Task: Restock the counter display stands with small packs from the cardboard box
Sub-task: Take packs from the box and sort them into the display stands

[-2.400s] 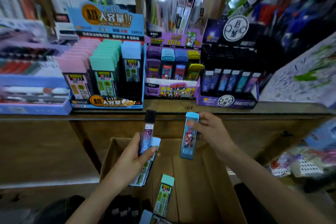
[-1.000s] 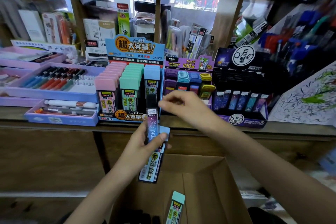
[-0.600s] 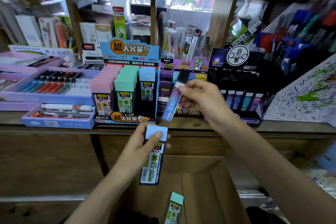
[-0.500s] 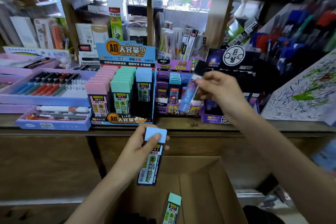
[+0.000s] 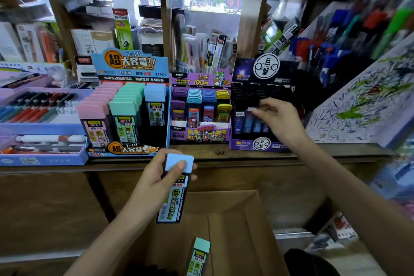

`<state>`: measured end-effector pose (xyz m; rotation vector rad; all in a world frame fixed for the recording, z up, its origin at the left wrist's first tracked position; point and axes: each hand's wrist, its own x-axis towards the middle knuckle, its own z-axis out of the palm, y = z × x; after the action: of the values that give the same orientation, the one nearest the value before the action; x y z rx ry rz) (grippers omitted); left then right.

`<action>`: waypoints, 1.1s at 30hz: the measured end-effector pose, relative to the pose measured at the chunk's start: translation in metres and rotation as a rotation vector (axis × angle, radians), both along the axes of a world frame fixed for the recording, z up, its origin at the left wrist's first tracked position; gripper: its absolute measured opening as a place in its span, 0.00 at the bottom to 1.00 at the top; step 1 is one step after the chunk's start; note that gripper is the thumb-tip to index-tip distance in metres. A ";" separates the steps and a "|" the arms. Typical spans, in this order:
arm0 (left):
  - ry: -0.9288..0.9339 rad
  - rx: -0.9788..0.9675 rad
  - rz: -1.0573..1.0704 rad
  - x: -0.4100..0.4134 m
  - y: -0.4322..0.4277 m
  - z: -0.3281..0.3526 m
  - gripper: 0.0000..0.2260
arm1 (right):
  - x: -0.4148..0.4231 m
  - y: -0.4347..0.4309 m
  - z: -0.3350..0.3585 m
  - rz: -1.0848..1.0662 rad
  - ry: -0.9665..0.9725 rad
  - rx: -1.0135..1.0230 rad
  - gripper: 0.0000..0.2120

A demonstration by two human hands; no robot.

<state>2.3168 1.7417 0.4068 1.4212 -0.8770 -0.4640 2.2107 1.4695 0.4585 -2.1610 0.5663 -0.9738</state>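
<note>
1 cardboard box [image 5: 230, 231]: matt brown board.
1 surface [image 5: 224, 154]: dark wood, worn and scratched.
3 stands of glossy printed card: blue stand [image 5: 130, 69], purple stand [image 5: 199, 135], dark stand [image 5: 261, 143].
1 blue-capped pack [image 5: 173, 199]: smooth glossy plastic, printed label.
1 slim pack [image 5: 248, 122]: glossy plastic.

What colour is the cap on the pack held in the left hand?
Light blue: the cap of the pack in the left hand, clearest in the head view.

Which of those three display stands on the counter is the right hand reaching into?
The dark stand with the round white logo, farthest right. The right hand is at its front row; the blue stand and the purple cartoon stand are untouched.
</note>
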 end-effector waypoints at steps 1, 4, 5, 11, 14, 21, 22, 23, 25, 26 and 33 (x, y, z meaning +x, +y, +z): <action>0.001 -0.002 0.006 0.000 0.000 0.000 0.05 | 0.001 -0.001 0.000 -0.005 0.012 -0.011 0.04; 0.013 -0.003 0.018 -0.001 -0.001 0.000 0.05 | 0.002 -0.003 0.003 -0.006 0.018 0.016 0.03; 0.020 -0.004 0.019 -0.002 -0.002 -0.001 0.06 | 0.001 -0.004 0.005 0.010 0.028 0.031 0.03; 0.019 0.013 0.025 -0.005 -0.001 -0.003 0.09 | 0.002 -0.009 -0.001 0.023 0.093 0.059 0.04; 0.015 0.027 0.036 -0.006 -0.002 -0.004 0.07 | 0.007 -0.010 -0.014 -0.048 0.115 0.082 0.06; 0.075 -0.005 0.034 -0.014 -0.006 0.003 0.10 | 0.001 0.007 -0.002 -0.229 0.346 -0.096 0.11; 0.103 -0.020 0.044 -0.014 -0.006 0.004 0.11 | -0.003 0.016 -0.002 -0.264 0.361 -0.176 0.13; 0.135 -0.034 0.053 -0.013 -0.006 0.005 0.12 | -0.007 0.028 -0.002 -0.248 0.324 -0.203 0.14; 0.206 -0.072 0.046 -0.012 -0.007 0.007 0.12 | -0.013 0.060 -0.001 -0.033 0.197 -0.040 0.12; 0.243 -0.095 0.034 -0.011 -0.009 0.008 0.12 | -0.014 0.078 0.000 0.138 0.155 0.105 0.10; 0.160 -0.139 0.039 0.003 -0.019 0.032 0.14 | 0.020 0.131 0.007 0.428 0.121 0.191 0.04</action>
<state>2.3197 1.7227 0.4388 1.2536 -0.7374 -0.4718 2.2308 1.6008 0.4651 -2.0593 0.2231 -0.5372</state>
